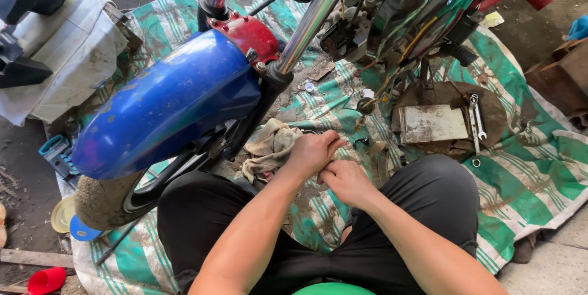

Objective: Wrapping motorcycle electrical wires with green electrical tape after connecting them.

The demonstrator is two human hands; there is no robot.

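Note:
My left hand (313,151) and my right hand (346,180) meet low between my knees, fingers curled together around something small that I cannot make out. A dirty beige rag (269,145) lies just left of them on the green and white striped tarp (527,185). A motorcycle's blue front fender (168,102) and muddy front tyre (101,200) stand to my left. Its chrome fork legs (312,19) rise above my hands.
Two spanners (476,125) lie beside a flat metal plate (433,123) on a round board to the right. The engine and loose wires (392,26) hang ahead. A white cloth bundle (67,50) sits far left, with lids and a red cap (46,280) at lower left.

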